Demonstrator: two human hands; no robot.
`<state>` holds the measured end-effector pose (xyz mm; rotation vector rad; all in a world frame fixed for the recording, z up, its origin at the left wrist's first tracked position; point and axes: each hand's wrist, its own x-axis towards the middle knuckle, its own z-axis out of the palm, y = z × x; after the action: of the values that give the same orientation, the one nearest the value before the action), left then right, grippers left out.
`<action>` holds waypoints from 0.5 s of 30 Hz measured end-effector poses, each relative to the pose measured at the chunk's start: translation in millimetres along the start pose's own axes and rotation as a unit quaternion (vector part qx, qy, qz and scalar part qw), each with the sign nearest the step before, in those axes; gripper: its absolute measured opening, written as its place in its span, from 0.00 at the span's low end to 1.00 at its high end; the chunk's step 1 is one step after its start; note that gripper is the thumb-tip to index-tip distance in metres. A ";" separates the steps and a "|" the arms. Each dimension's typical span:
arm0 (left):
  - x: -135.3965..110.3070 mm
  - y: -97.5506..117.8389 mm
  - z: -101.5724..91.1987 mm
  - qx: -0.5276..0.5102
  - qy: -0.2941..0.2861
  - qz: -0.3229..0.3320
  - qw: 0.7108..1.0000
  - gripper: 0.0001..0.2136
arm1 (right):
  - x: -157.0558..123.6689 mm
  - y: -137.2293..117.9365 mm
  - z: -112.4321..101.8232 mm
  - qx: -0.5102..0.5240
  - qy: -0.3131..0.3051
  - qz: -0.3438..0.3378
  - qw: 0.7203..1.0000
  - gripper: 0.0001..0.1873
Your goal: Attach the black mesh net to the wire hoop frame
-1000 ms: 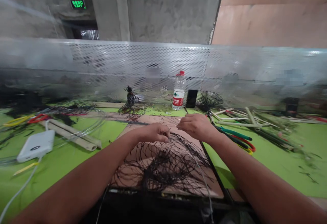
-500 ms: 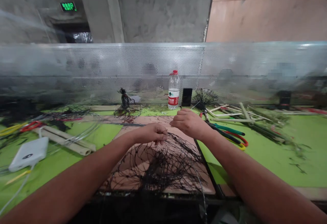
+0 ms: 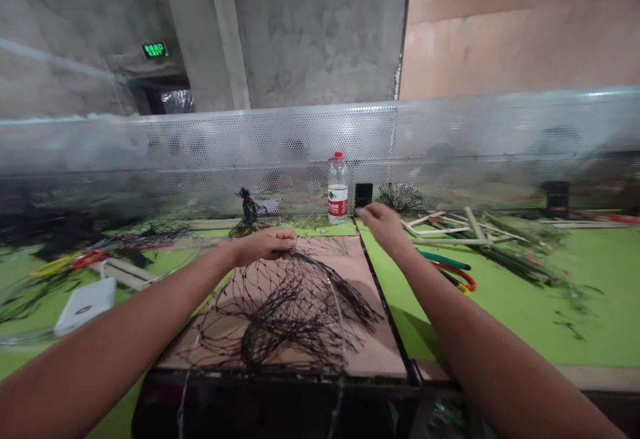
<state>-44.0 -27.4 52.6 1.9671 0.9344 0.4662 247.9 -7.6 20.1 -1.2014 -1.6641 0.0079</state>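
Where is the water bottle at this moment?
In the head view, the plastic water bottle stands upright at the far table edge, just left of a black block, beyond the right hand.

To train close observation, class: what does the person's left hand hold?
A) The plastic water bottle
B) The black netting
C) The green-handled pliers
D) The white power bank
B. The left hand is closed on the upper edge of the black netting, which spreads down from it across the board.

red-capped water bottle point(image 3: 338, 189) | black case point(image 3: 363, 195) | white power bank point(image 3: 85, 305) | green-handled pliers point(image 3: 444, 260) | bamboo strips point(image 3: 450, 231) | perforated metal screen point(image 3: 250, 139)
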 end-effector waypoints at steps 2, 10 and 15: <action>-3.2 -4.3 -7.0 -0.015 -0.014 -0.008 1.000 0.15 | -4.0 8.0 18.8 -0.025 -0.170 0.058 0.984 0.25; 7.4 0.9 -6.7 -0.019 -0.070 0.003 0.997 0.14 | -43.0 -15.1 75.6 -0.040 -0.372 0.059 0.925 0.31; 9.6 -2.6 -5.7 0.008 -0.043 0.021 0.999 0.14 | -26.6 -18.1 44.2 -0.037 -0.256 0.089 0.962 0.21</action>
<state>-42.5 -16.1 53.1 2.0085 0.8475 0.3956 202.5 -12.5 -10.0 -1.4894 -2.0019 0.4023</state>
